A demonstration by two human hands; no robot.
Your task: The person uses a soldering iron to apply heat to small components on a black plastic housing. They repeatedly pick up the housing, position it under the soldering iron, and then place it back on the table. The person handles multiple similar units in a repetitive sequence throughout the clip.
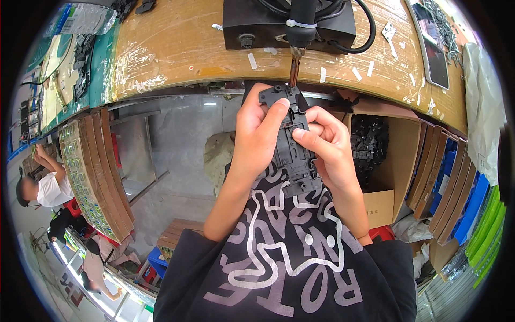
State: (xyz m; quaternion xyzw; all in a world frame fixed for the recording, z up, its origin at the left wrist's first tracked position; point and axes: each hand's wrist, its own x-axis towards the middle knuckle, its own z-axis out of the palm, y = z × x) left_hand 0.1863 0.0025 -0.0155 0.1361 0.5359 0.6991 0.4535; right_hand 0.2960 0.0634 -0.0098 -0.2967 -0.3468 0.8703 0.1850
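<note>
Wooden surface (177, 48) littered with tape scraps, black tool box (257, 24) at the back. Left hand (257, 134) and right hand (330, 145) each in a firm grip around the black plastic part (292, 145), raised under the hanging driver tip (294, 67). Risk of tip skidding off if tilted.
</note>
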